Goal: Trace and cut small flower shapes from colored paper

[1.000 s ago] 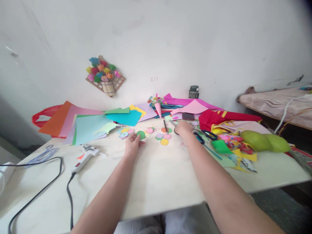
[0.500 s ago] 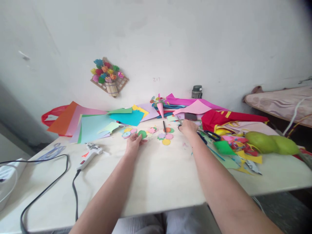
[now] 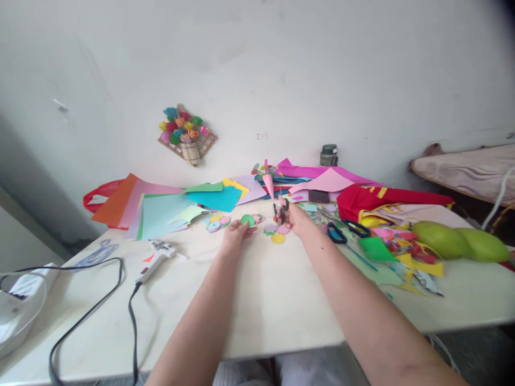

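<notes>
Between the fingers of my left hand is a green paper circle, held just above the table. My right hand grips small black-handled scissors, their tips hard to make out. Below the scissors lie a yellow scalloped paper piece and pink and lilac ones beside it. Another group of paper shapes rests left of my left hand. Behind my right hand a pink paper cone stands among small paper flowers.
Coloured paper sheets spread along the back left. A glue gun with a black cord lies at left, near a power strip. On the right are large scissors, paper scraps, a red cloth and green fruit.
My right hand has lifted the small scissors and brought them left, closer to my left hand. The green circle stays in my left hand, and the view has shifted slightly.
</notes>
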Demonstrator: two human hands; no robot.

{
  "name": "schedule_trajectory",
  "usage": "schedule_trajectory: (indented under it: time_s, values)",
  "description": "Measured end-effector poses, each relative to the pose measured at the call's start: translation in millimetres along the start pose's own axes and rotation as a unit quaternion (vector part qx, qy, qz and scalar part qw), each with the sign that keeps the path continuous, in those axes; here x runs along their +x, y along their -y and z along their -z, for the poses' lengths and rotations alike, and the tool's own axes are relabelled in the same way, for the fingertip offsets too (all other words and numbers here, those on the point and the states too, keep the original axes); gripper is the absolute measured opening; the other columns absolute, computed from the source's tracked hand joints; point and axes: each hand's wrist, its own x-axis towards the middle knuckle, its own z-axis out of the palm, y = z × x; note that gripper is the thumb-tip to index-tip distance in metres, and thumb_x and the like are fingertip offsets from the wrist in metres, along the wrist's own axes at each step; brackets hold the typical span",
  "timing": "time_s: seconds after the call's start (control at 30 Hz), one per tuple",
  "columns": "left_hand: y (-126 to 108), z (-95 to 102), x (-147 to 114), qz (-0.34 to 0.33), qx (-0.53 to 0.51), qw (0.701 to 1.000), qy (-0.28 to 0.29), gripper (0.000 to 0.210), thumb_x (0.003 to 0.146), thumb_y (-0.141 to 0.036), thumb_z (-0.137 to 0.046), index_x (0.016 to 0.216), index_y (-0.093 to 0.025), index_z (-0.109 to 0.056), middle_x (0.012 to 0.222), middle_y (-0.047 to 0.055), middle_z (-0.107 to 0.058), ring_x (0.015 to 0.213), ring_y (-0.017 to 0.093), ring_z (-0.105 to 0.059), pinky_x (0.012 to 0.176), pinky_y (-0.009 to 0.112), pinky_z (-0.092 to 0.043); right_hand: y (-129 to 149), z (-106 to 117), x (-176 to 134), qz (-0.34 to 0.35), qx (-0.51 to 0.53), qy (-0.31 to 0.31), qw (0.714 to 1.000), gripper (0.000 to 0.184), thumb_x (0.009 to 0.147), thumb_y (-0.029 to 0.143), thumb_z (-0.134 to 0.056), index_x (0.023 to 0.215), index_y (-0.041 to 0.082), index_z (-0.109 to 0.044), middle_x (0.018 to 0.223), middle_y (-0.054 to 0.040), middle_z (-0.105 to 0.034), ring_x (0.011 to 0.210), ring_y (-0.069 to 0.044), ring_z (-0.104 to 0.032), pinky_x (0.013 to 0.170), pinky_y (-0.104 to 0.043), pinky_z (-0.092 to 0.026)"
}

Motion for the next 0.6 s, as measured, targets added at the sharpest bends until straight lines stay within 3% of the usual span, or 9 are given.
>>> schedule_trajectory:
  time_s: [0.1,0.2,0.4,0.6]
  values:
    - [3.9,-1.8,-2.5,-0.003,-0.007,1.000,0.024,0.024,0.063,-0.028,-0.071,0.075,-0.016,-0.054,0.071,0.003,-0.066,0.069,0.018,-0.067,0.062,0.025,-0.051,-2.6,-7.4,-3.6,-0.004,-0.018,0.039,0.999,0.026,0.068,0.037,-0.064,0.071,0.015,-0.051,0.045,0.0010,-0.053,0.034,-0.007,-0.045,0.027,-0.015,-0.019]
    - [1.4,1.1,-5.1,0.002,-0.002,0.999,0.045,0.027,0.063,-0.031,-0.072,0.075,-0.016,-0.052,0.072,0.004,-0.066,0.067,0.018,-0.067,0.062,0.026,-0.051,-8.4,-15.5,-5.1,0.029,-0.056,0.032,0.997,0.024,0.060,0.023,-0.072,0.075,0.015,-0.054,0.044,0.0036,-0.052,0.036,-0.007,-0.047,0.029,-0.015,-0.019]
    - [-2.4,3.2,-8.8,0.010,-0.001,0.998,0.068,0.028,0.060,-0.032,-0.073,0.071,-0.016,-0.053,0.070,0.003,-0.066,0.069,0.019,-0.067,0.064,0.029,-0.052,-18.6,-29.8,-7.7,0.061,-0.088,0.030,0.994,0.032,0.058,0.009,-0.069,0.087,0.015,-0.058,0.053,0.0011,-0.059,0.045,-0.010,-0.056,0.033,-0.015,-0.026]
    - [-3.7,-0.6,-11.2,0.012,0.031,0.996,0.081,0.029,0.056,-0.032,-0.075,0.069,-0.015,-0.055,0.068,0.002,-0.065,0.069,0.020,-0.066,0.067,0.029,-0.051,-19.6,-36.7,-11.4,0.086,-0.063,0.025,0.994,0.030,0.055,0.002,-0.067,0.081,0.015,-0.058,0.052,0.0054,-0.055,0.041,-0.007,-0.051,0.040,-0.018,-0.038]
